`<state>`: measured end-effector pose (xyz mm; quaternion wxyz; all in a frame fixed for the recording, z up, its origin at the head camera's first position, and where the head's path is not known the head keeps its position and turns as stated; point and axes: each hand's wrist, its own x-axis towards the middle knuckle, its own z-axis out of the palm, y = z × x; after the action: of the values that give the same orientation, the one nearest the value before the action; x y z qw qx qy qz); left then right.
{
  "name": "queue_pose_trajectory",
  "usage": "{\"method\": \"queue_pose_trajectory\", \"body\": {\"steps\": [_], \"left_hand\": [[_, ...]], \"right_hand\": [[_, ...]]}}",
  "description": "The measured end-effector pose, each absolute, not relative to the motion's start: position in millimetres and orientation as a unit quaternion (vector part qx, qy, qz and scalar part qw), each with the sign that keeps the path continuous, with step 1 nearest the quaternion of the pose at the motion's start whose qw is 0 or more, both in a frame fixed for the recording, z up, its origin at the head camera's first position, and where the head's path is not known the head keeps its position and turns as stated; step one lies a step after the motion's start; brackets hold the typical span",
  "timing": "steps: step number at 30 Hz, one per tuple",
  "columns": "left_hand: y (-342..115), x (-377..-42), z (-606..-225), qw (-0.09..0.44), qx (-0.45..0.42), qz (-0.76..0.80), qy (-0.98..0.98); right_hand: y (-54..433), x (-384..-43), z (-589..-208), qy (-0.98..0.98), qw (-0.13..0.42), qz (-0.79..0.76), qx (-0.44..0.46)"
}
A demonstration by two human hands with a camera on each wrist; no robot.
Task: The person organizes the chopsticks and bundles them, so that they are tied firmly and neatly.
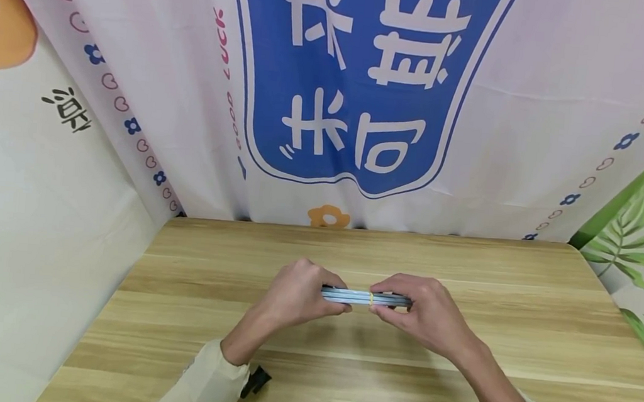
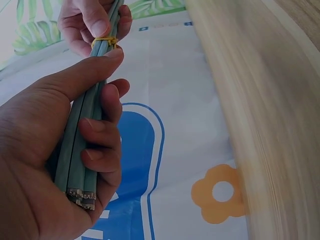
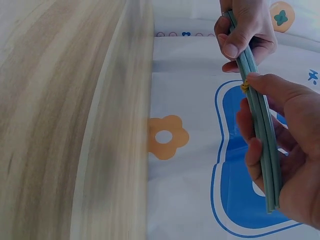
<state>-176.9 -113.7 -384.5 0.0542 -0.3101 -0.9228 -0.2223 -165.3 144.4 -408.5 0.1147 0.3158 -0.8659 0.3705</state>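
Observation:
A bundle of pale blue-green chopsticks (image 1: 358, 297) is held level above the table, one end in each hand. Around its middle goes a yellow rubber band (image 2: 103, 39), beside the right fingertips. My left hand (image 1: 299, 292) grips the left part, thumb along the near side and fingers curled round it. In the left wrist view, the square ends with silvery patterned caps (image 2: 80, 195) show by the palm. My right hand (image 1: 432, 312) holds the right part between thumb and curled fingers. The right wrist view shows the plain ends of the chopsticks (image 3: 270, 202) near that palm.
Beneath the hands lies a wood-grain table (image 1: 209, 268). A printed white curtain (image 1: 530, 148) with a blue sign hangs along its far edge. Patterned cloth (image 1: 31, 216) covers the left side, and more with green leaves (image 1: 632, 232) the right.

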Motion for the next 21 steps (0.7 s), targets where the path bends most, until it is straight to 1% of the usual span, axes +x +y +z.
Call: {"method": "queue_pose_trajectory", "body": {"steps": [6,14,21], "left_hand": [[-117,-178,-384,0.054,-0.309,-0.221,-0.924],[-121,-177,-382,0.047,-0.299,-0.222,-0.927],[-123,-177,-380,0.045,-0.297,-0.222,-0.928]], "right_hand": [[149,-165,-403,-0.868,0.111,0.369,0.314],[168,-165,-401,-0.878,0.107,0.368,0.288],[182,-165,-405,-0.884,0.121,0.355,0.278]]}}
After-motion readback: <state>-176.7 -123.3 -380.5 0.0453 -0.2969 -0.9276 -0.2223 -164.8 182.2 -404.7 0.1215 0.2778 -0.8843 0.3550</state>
